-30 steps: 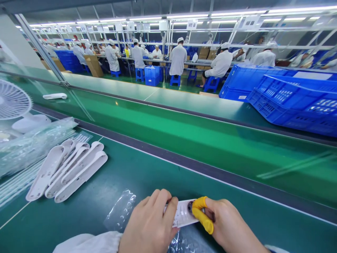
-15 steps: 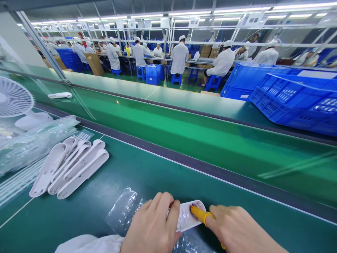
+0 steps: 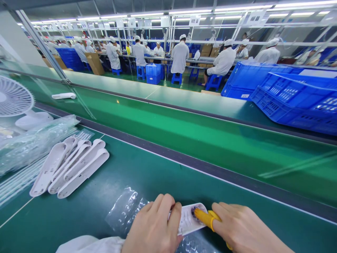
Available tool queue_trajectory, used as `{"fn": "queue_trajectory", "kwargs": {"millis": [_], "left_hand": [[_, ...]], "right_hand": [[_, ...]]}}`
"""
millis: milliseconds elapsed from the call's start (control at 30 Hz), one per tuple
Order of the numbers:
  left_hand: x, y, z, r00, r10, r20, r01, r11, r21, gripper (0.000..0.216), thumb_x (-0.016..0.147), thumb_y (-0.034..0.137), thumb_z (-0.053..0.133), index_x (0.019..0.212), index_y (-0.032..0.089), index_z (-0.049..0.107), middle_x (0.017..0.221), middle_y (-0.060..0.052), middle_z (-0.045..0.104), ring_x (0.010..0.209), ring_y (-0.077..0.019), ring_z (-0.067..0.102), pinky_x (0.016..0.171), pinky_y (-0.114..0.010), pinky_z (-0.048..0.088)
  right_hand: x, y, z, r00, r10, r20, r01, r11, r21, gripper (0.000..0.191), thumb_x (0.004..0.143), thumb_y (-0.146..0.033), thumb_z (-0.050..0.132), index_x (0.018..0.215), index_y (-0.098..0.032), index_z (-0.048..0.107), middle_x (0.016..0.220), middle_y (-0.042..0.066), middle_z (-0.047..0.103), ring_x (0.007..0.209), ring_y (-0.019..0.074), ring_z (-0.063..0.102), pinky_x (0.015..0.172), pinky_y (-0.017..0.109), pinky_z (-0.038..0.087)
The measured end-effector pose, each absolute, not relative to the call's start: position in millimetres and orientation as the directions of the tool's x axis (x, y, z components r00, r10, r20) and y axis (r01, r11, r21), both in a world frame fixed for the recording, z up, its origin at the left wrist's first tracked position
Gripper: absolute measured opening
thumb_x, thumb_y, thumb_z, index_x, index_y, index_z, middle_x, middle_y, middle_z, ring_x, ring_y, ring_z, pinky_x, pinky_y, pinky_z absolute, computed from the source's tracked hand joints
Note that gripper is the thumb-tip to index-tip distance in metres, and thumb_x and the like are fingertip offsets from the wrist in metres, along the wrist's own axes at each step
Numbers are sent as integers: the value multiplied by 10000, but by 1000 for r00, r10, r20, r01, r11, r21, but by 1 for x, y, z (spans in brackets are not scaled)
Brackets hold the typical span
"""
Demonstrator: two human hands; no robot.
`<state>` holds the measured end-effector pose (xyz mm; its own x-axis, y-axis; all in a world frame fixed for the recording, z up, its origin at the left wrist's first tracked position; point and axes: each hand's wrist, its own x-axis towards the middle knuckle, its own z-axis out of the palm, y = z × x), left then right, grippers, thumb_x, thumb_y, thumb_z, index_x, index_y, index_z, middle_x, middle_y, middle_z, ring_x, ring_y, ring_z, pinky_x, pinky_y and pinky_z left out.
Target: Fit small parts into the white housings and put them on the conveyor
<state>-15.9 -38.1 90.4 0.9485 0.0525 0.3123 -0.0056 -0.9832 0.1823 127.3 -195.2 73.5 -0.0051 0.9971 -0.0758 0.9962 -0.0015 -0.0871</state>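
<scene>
My left hand (image 3: 155, 225) is closed around the near end of a white plastic half-shell (image 3: 187, 219), its hollow side up. It is held low over the front of the green bench. In the shell's rounded right end sits a small dark round part (image 3: 194, 212). My right hand (image 3: 239, 225) is at that end, fingers curled, with a yellow finger cot (image 3: 206, 218) on one digit pressing at the dark part. Whether anything is pinched in this hand is hidden. Clear bubble wrap (image 3: 126, 207) lies underneath. More white half-shells (image 3: 81, 165) are grouped on the left.
A white fan (image 3: 15, 96) and clear plastic bags (image 3: 37, 140) stand at the left. Beyond the bench edge runs a green conveyor belt (image 3: 163, 119) carrying a white part (image 3: 63, 96). Blue crates (image 3: 295, 95) sit back right. Several people in white work farther off.
Both hands and the shell have shifted slightly right, and the yellow-covered digit still presses in its end. The white part on the belt has moved a little right.
</scene>
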Motion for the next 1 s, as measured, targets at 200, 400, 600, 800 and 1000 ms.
{"fn": "queue_trajectory", "kwargs": {"millis": [200,400,600,800,1000], "left_hand": [[-17,-36,92,941,63,333,8,-986,165,453,468,46,760,891,115,611,737,-29,628,577,-190,609,434,-286,557],[-18,-32,91,963,123,238,78,-979,189,463,474,10,733,903,132,608,766,-38,627,609,-198,619,436,-286,556],[-20,-29,91,969,128,211,90,-979,182,380,571,53,697,930,134,599,770,-42,612,583,-186,609,420,-282,537],[-21,-28,90,951,77,299,26,-985,172,365,605,57,644,964,95,588,777,-73,609,599,-202,605,424,-293,532],[-25,-26,83,934,58,353,9,-990,140,258,736,48,447,943,71,600,741,-95,612,583,-215,608,419,-322,528]], "right_hand": [[135,-204,87,79,980,183,987,-52,-149,258,686,17,339,633,-227,405,560,-11,482,435,138,432,404,263,260],[140,-201,92,160,937,309,975,-103,-195,274,703,11,313,577,-220,388,518,-4,484,397,123,424,380,240,269],[142,-202,88,177,941,287,965,-108,-239,258,742,-36,326,580,-224,395,517,-2,493,400,128,427,373,232,305],[145,-208,77,233,942,242,944,-159,-288,246,731,-19,343,623,-225,426,561,-4,531,442,134,462,411,244,346],[146,-207,76,263,940,217,920,-176,-349,266,761,-37,335,619,-222,463,574,1,543,457,139,487,422,252,378]]}}
